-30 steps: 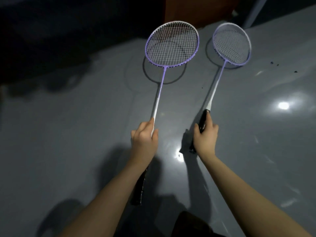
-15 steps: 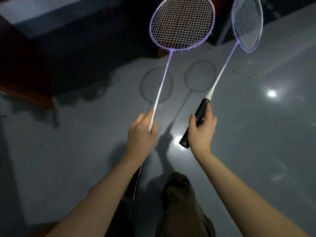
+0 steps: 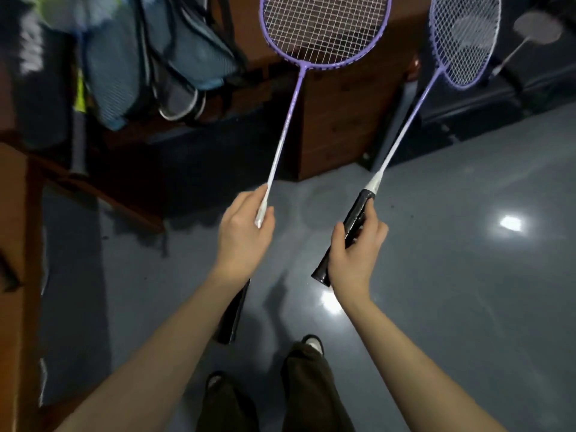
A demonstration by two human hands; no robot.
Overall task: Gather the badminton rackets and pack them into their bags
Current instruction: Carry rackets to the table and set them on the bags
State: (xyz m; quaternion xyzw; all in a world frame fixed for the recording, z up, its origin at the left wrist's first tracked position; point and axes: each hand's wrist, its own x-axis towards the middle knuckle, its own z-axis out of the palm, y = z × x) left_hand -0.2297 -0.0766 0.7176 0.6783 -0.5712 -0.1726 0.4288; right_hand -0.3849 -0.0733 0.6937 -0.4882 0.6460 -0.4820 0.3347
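Note:
My left hand [image 3: 241, 233] grips a purple-framed badminton racket [image 3: 324, 29] low on its white shaft, its black handle running back under my forearm. My right hand [image 3: 355, 254] holds a second purple racket [image 3: 464, 42] by its black grip, head tilted up to the right. Both rackets are lifted off the grey floor and point forward. Blue-grey racket bags [image 3: 199, 48] lie heaped at the upper left, blurred, with another racket head poking out below them.
A brown wooden cabinet [image 3: 339, 126] stands straight ahead behind the rackets. Wooden furniture [image 3: 18, 232] lines the left edge. Another racket [image 3: 536, 29] rests on a dark surface at the far upper right. Glossy grey floor [image 3: 467, 275] spreads to the right; my legs are below.
Both rackets have come up off the floor. The view has swung up and forward, bringing the cabinet and the bags into sight.

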